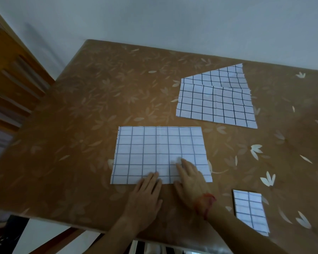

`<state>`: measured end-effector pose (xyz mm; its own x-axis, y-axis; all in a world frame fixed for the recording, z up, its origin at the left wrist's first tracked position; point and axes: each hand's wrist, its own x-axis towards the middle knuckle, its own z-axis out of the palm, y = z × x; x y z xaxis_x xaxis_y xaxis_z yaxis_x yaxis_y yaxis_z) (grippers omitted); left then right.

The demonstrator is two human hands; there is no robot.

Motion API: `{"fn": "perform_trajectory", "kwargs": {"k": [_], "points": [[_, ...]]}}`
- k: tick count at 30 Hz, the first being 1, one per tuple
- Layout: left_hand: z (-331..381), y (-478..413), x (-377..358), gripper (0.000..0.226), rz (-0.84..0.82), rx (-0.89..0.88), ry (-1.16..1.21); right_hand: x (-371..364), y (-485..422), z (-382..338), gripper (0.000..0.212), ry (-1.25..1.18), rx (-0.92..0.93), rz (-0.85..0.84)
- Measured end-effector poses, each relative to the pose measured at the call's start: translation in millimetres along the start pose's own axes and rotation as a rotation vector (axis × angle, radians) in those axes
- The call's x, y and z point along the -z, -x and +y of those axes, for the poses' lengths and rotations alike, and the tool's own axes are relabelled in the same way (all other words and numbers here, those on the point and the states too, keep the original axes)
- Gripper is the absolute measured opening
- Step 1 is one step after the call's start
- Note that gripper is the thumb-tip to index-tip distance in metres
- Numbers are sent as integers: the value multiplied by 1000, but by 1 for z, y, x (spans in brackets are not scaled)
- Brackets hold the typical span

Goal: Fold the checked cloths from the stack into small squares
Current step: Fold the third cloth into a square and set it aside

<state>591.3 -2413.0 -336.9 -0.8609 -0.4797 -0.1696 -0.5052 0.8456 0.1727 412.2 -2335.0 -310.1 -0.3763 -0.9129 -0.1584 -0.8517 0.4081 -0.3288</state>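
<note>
A checked cloth (160,153) lies flat on the brown flower-patterned table (92,110), just in from the near edge and a little right of the middle. It is a rectangle with its long axis running left to right, its short sides pointing toward the wall (173,21) and back toward the person. A faint crease runs down its middle from far edge to near edge.

Both hands rest on the near part of this cloth. The left hand (145,195) lies palm down with its fingers straight and together, only the fingertips reaching over the near hem. The right hand (189,182) is flat and open farther onto the fabric, fingers slightly spread and pointing up and to the left; it grips nothing. A red thread band (205,202) circles the right wrist.

The stack (217,105) of unfolded checked cloths sits at the far right, well apart from the hands. At least 2 layers show: the top one lies with its long axis roughly left to right, slightly skewed, and a lower one juts out behind it toward the far right corner.

1 folded cloth (250,211) lies at the near right, a small rectangle with its long axis running from far to near
</note>
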Motion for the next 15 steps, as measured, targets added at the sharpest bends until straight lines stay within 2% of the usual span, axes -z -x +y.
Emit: {"fn": "perform_trajectory", "kwargs": {"k": [7,10,15], "points": [[4,9,-2,55,120,-44,62,-29,29,-31,50,133,241,-13],[4,12,-5,56,106,-38,66,-40,33,-36,60,139,236,-101],[3,17,-7,57,76,3,88,-47,32,-39,57,155,201,-167]]}}
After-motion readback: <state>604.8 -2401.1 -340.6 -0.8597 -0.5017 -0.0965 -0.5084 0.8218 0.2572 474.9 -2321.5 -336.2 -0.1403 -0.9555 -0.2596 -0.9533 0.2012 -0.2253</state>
